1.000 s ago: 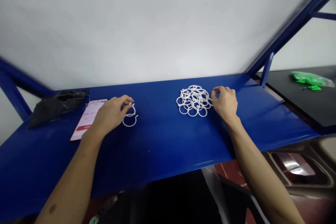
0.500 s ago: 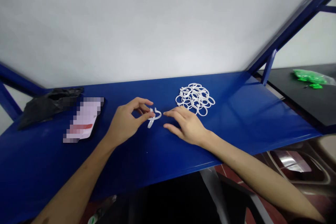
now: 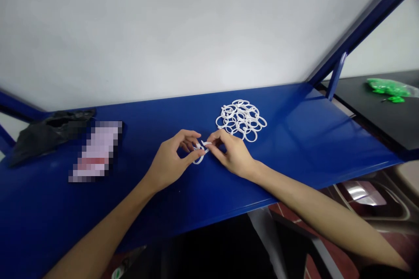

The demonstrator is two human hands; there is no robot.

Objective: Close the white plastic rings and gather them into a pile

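Note:
Between my two hands is white plastic curtain ring work: a ring (image 3: 198, 162) hangs below the left fingertips, and a white end piece shows at the right fingertips. I cannot tell whether these are one ring or two linked ones. My left hand (image 3: 168, 163) pinches the ring between thumb and fingers. From the other side, my right hand (image 3: 234, 154) closes thumb and forefinger on the white end. The fingers partly hide the held part. Just beyond the right hand lies a loose pile of similar white rings (image 3: 241, 117), several with small knobs.
The blue table (image 3: 157, 117) meets a pale wall (image 3: 196, 30). On the left lie a phone (image 3: 98, 144), its screen blurred out, and a black plastic bag (image 3: 49, 133). A dark table (image 3: 386, 113) at right bears a bag of green items (image 3: 389, 87). A chair (image 3: 393, 200) stands below.
My right hand has closed its fingertips on the white piece, having been open beside it. My left hand has shifted right with the ring. The view has moved slightly.

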